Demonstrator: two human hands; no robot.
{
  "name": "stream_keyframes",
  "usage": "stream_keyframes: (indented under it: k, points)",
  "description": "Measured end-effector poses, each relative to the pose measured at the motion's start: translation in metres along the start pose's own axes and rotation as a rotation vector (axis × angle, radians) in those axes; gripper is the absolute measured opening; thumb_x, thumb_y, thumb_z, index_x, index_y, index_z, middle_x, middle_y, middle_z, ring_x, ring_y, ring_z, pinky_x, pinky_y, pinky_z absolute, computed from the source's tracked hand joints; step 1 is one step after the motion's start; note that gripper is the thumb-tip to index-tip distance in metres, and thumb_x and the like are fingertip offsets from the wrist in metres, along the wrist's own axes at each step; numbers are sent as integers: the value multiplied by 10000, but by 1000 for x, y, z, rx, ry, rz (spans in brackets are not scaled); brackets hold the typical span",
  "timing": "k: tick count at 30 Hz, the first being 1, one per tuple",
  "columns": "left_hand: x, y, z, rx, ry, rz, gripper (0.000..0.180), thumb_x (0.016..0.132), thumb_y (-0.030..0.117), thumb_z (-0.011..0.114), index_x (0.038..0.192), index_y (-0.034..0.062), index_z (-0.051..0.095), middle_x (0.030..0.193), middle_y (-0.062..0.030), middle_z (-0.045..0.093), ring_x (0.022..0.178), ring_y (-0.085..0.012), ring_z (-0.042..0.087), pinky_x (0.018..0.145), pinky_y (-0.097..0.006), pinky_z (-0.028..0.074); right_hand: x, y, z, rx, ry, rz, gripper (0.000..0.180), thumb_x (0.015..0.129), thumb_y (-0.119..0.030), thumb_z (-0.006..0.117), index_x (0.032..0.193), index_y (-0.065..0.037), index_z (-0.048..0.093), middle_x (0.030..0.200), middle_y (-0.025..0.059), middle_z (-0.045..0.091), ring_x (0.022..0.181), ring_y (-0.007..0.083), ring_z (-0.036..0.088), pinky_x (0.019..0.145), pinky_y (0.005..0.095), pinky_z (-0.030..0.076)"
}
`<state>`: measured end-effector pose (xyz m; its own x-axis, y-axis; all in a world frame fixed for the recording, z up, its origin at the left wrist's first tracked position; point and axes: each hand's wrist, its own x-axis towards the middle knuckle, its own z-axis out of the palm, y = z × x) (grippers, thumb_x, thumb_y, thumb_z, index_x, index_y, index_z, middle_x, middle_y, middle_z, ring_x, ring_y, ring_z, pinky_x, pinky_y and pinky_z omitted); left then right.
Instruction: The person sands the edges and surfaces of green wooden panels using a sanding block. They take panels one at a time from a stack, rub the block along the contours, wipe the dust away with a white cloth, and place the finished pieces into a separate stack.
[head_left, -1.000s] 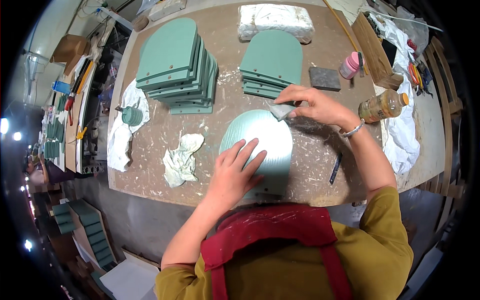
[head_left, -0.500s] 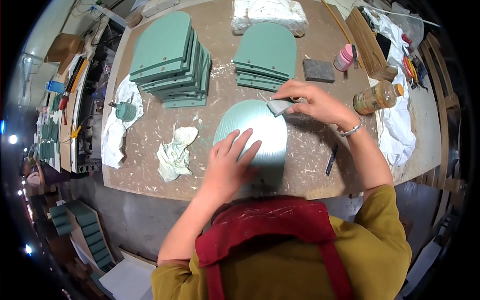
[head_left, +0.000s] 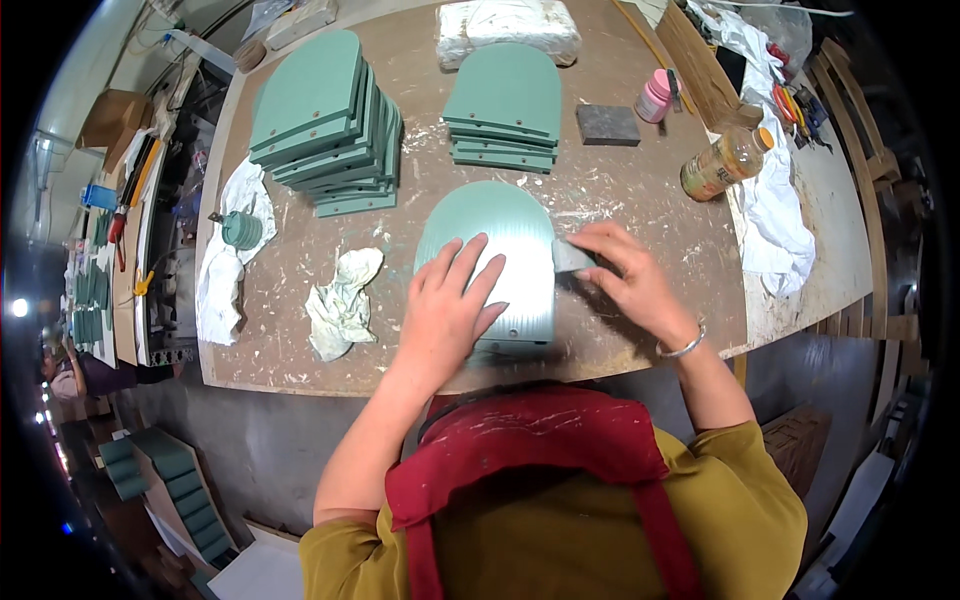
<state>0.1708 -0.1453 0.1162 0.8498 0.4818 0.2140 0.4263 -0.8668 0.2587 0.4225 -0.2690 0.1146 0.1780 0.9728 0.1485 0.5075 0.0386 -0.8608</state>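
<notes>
A green panel with a rounded far end (head_left: pixel 488 207) lies in front of me on the worktable, its grooved face shining. On top of it, my left hand (head_left: pixel 447 305) rests with the fingers spread. My right hand (head_left: pixel 632 278) pinches a small grey sanding pad (head_left: pixel 571 257) between thumb and fingers and holds it against the panel's right edge. Beyond the panel stand two stacks of similar green panels, a tall left stack (head_left: pixel 310 95) and a lower right stack (head_left: pixel 505 90).
A crumpled cloth (head_left: pixel 343 303) lies left of the panel. Farther right are a dark grey block (head_left: pixel 607 125), a pink bottle (head_left: pixel 655 95) and a bottle with an orange cap (head_left: pixel 722 165). A white wrapped bundle (head_left: pixel 507 30) sits at the back. The table's front edge (head_left: pixel 290 388) runs close to me.
My right hand has moved the sanding pad from the panel's rounded far corner nearer to me, along the right edge. My left hand stays on the panel. The view has shifted slightly.
</notes>
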Motion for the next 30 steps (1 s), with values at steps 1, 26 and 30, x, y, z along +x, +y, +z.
stream_keyframes:
  k: [1, 26, 30]
  points:
    - [0, 0, 1, 2, 4, 5, 521, 872, 276, 751, 1355, 158, 596, 1482, -91, 504, 1351, -330, 479, 1064, -481, 409, -10, -5, 5, -20, 13, 0, 438, 871, -29, 703, 1306, -68, 673, 1216, 120, 636, 1119, 286, 624, 972, 343, 504]
    - [54, -70, -15, 11, -63, 525, 521, 938, 391, 658, 1399, 165, 571, 1452, -127, 508, 1268, -329, 511, 987, -504, 451, -115, -108, 91, -214, 343, 211, 440, 835, -26, 731, 1267, -22, 649, 1140, 147, 636, 1038, 315, 643, 894, 373, 518]
    - [47, -72, -3, 97, -20, 559, 535, 951, 436, 627, 1420, 191, 551, 1458, -120, 498, 1259, -308, 504, 941, -489, 447, -111, -128, 120, -290, 540, 260, 444, 818, -48, 744, 1243, -4, 620, 1109, 170, 638, 983, 339, 635, 858, 393, 520]
